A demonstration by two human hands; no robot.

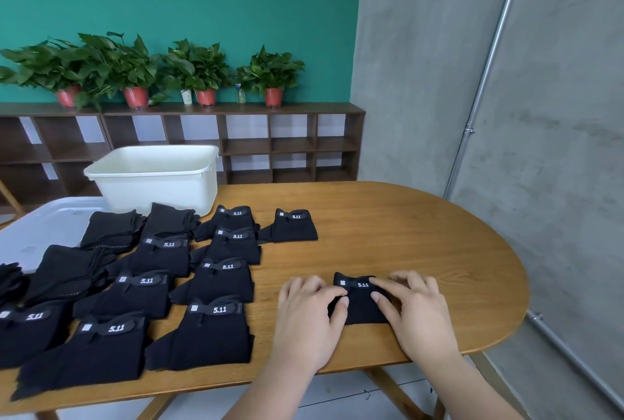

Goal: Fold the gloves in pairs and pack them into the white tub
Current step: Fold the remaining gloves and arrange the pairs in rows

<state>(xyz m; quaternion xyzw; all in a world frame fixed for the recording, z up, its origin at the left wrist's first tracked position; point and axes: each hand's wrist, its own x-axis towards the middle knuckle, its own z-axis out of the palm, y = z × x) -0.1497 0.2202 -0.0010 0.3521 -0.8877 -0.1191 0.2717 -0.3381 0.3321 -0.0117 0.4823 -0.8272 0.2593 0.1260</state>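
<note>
1. Pinching the left edge of the folded glove pair (pixel 363 304), the left hand (pixel 309 318) is curling thumb and forefinger onto it.
2. The right hand (pixel 417 313) is pressing it, fingers spread.
3. The pair is lying on the table (pixel 422 234), well apart from the white tub (pixel 152 179).

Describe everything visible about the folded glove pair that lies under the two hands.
The folded glove pair is a compact bundle of black fabric, lying flat on the wooden table, apart from the other pairs. A black strap printed 5.11 in white crosses its far end. The left hand curls fingers over its left edge; the right hand presses its top.
</note>
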